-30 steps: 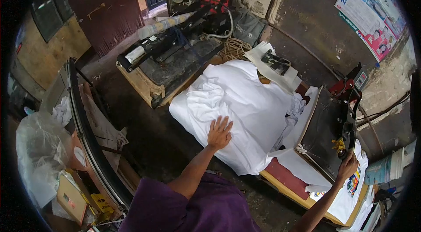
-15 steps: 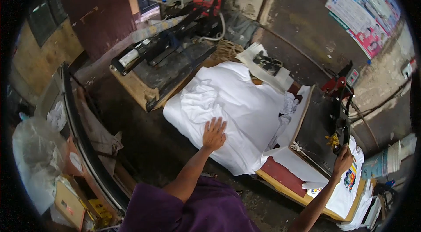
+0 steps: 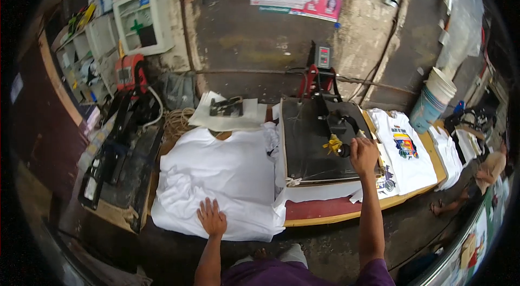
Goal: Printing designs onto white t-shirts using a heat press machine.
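Note:
My left hand [image 3: 212, 218] lies flat, fingers spread, on a pile of white T-shirts [image 3: 222, 161] at the front of the work table. To its right, my right hand [image 3: 363, 153] is closed on the dark handle [image 3: 344, 150] of a black heat press [image 3: 310, 163], beside a yellow rag [image 3: 334, 145]. The press's dark upper plate sits low over white paper sheets and a maroon pad [image 3: 322, 209]. Right of the press lie printed white T-shirts [image 3: 399, 153].
A second press [image 3: 111, 167] with a red housing stands left, beside coiled rope [image 3: 176, 118] and a shelf [image 3: 89, 69]. Papers [image 3: 244, 117] lie behind the pile. Stacked buckets [image 3: 430, 99] stand right, near more shirts. A person [image 3: 487, 172] is at the far right. A wall bounds the back.
My view has swung right, squarely facing the table and wall, bringing the person at the far right into view. My left hand stays on the pile and my right on the handle.

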`<state>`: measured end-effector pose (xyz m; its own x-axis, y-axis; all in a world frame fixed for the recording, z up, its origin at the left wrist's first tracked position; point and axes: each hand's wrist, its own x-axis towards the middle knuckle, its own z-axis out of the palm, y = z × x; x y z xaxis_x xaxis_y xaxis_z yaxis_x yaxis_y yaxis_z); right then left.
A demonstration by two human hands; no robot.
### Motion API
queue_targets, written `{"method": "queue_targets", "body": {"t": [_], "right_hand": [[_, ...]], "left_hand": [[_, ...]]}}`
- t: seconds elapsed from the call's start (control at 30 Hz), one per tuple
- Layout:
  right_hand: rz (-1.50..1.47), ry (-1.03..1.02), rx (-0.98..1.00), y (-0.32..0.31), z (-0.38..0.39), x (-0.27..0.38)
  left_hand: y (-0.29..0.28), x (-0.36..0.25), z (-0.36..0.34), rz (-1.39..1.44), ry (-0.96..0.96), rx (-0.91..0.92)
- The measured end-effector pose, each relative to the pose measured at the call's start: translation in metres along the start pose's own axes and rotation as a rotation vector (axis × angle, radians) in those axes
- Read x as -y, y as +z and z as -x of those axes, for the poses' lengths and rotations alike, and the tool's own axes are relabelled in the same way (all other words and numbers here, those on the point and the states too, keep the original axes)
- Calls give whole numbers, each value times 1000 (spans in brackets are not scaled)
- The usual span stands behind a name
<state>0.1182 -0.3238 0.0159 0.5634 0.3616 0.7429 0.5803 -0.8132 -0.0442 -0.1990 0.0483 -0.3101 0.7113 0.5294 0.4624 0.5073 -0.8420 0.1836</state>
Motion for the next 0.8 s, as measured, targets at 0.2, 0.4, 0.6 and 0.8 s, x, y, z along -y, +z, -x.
{"method": "queue_targets", "body": {"t": [0.2, 0.4, 0.6, 0.8], "right_hand": [[-73, -53, 59, -12, -4, 3], [-99, -207, 267, -28, -4, -4], [21, -370, 230, -13, 0, -22], [-200, -274, 182, 22, 28, -38]], "left_hand": [[-1, -21, -30, 94, -167, -67], [-82, -176, -175, 720, 130, -207], [-189, -374, -252, 958, 832, 126], [-194, -434, -264, 651, 847, 898]]}}
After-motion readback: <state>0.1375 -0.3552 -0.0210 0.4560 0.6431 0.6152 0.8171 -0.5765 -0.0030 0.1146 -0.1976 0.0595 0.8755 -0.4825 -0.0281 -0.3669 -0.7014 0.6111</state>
